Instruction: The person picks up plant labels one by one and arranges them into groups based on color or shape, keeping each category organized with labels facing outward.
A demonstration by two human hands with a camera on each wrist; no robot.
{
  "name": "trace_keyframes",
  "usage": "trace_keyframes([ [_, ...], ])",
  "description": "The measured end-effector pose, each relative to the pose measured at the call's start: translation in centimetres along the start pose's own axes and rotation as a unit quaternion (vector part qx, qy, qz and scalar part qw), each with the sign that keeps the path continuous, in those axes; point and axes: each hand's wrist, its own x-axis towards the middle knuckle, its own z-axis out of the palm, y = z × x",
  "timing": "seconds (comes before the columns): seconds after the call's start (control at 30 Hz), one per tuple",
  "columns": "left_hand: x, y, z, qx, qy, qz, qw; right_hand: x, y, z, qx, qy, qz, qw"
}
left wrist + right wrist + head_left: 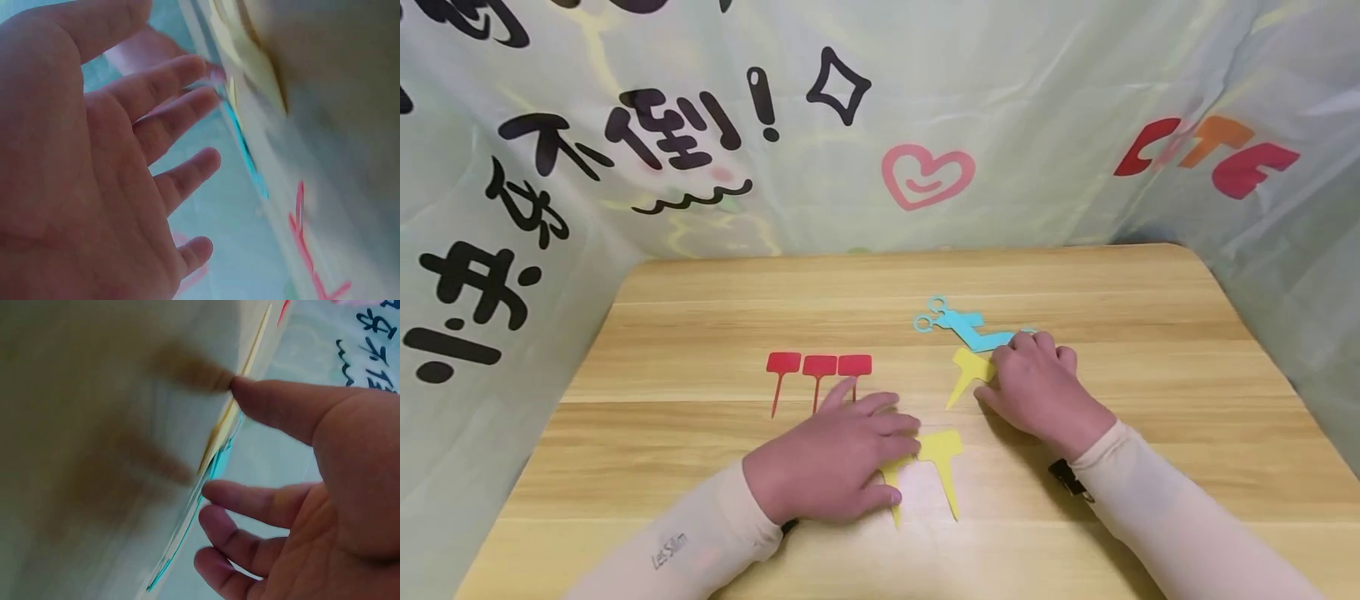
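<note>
Partly covered by right hand (1041, 385) — yellow tag (972, 365), stem (957, 388) just beside thumb (989, 398)

This is a screened-off work corner: printed sheeting (1037, 108) surrounds a wood-grain table (692, 317) on three sides

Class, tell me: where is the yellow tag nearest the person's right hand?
In the head view, right of centre, the yellow tag lies by the thumb side of the right hand, just below the blue pieces.

Left grip (833, 457) spread wide; right grip (1039, 388) loosely curved.
</note>
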Motion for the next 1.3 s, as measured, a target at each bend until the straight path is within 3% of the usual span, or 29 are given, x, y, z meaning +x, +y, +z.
trace_keyframes([
  [0.2,0.9,1.2,0.8,0.018,-0.012,0.021,0.9996,1.3,0.7,0.0,0.008,-0.027,0.001,1.0],
  [0.47,1.0,1.1,1.2,0.024,-0.004,0.017,0.9995,1.7,0.6,-0.1,0.017,-0.024,-0.009,1.0],
  [0.77,1.1,0.8,1.3,0.013,-0.005,0.015,0.9998,2.0,1.0,-0.1,0.006,-0.014,-0.058,0.998],
  [0.9,1.1,0.8,1.4,0.013,-0.005,0.017,0.9998,1.7,1.4,0.2,-0.038,0.009,-0.103,0.994],
  [1.03,1.2,0.8,1.4,0.012,-0.002,0.019,0.9997,1.2,2.0,0.5,-0.091,0.07,-0.176,0.978],
  [1.2,1.1,0.7,1.4,0.012,-0.002,0.018,0.9998,1.1,2.8,0.9,-0.135,0.163,-0.277,0.937],
  [1.3,1.1,0.6,1.4,0.011,-0.004,0.016,0.9998,1.3,3.2,0.9,-0.147,0.198,-0.319,0.915],
])
